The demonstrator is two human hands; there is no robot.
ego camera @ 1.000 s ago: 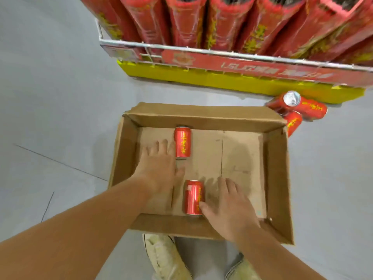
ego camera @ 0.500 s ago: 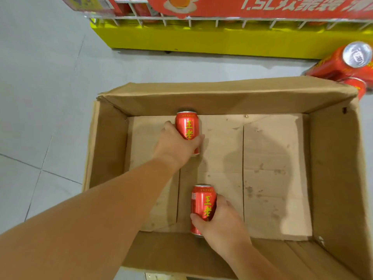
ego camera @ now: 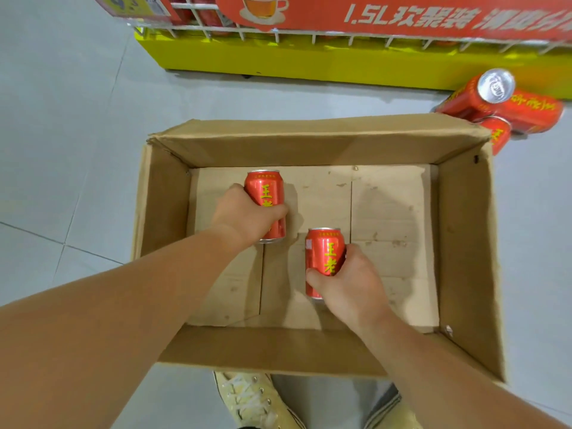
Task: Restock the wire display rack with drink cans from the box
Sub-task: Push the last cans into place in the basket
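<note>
An open cardboard box [ego camera: 464, 243] sits on the floor below me with two red drink cans in it. My left hand [ego camera: 244, 216] grips the far can [ego camera: 264, 188] around its lower half. My right hand [ego camera: 349, 284] grips the near can [ego camera: 323, 250] from the right side and below. Both cans stand out from the box floor in my hands. The white wire display rack [ego camera: 309, 34] runs along the top of the view, behind a red banner and above a yellow base.
Three more red cans [ego camera: 507, 111] lie on the grey tiled floor past the box's far right corner, near the yellow rack base [ego camera: 278, 61]. My pale shoe [ego camera: 247, 400] is at the box's near wall.
Both hands went from lying flat on the box floor to gripping a can each. The right-hand can has come forward and up. The view has tilted down and closer to the box.
</note>
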